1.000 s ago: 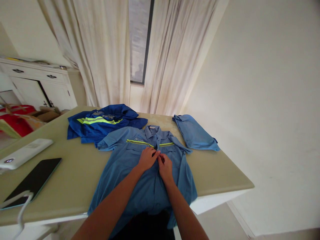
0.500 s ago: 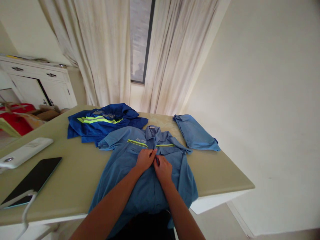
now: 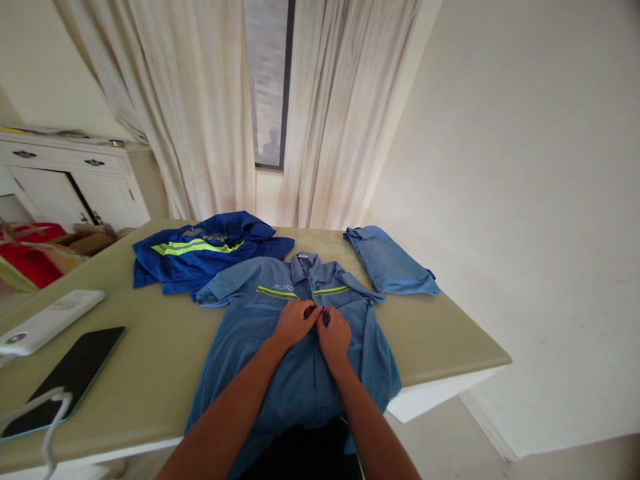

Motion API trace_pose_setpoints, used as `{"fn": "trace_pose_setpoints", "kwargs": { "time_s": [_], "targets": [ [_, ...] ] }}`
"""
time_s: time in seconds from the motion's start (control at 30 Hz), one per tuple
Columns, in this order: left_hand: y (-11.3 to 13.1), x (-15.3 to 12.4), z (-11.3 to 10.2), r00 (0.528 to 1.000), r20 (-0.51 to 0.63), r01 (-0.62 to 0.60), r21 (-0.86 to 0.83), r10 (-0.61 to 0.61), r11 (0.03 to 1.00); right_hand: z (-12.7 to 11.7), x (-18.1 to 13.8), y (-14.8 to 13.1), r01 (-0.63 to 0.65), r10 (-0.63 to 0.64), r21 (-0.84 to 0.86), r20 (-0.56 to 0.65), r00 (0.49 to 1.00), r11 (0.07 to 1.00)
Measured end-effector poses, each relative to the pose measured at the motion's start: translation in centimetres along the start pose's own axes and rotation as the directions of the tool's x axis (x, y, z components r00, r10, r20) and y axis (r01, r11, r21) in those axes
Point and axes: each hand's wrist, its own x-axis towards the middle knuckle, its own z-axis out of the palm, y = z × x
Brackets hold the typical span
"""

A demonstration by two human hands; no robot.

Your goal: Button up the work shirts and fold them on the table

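Note:
A light-blue short-sleeved work shirt (image 3: 240, 340) with yellow-green stripes lies front up on the table, its collar at the far end and its hem hanging over the near edge. My left hand (image 3: 296, 322) pinches the front opening at chest height, just below the stripes. Close against it, my right hand (image 3: 334, 335) has its fingers closed on the other side of the same opening. The fingertips of both hands nearly meet, and they hide the bit of cloth or button between them.
Behind the shirt lies a dark-blue garment (image 3: 185, 263) with a bright stripe. A folded light-blue garment (image 3: 393, 260) rests at the back right. On the left of the table (image 3: 155, 360) are a white device (image 3: 55, 320), a black phone (image 3: 65, 380) and a white cable (image 3: 50, 427).
Both hands stay at the shirt's front opening, with the fingertips slightly shifted and drawn closer together. The view has tilted a little; the garments lie as before.

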Motion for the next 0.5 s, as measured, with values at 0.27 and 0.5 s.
{"fn": "trace_pose_setpoints", "kwargs": {
  "time_s": [0.27, 0.5],
  "targets": [
    [-0.14, 0.48, 0.22, 0.987, 0.091, 0.140, -0.090, -0.132, 0.986, 0.54, 0.35, 0.31, 0.014, -0.004, 0.098, -0.101, 0.995, 0.995],
    [-0.79, 0.04, 0.03, 1.000, 0.011, -0.010, -0.152, 0.011, 0.988, 0.60, 0.48, 1.01, 0.040, -0.033, 0.191, -0.036, 0.999, 0.981]
  ]
}}
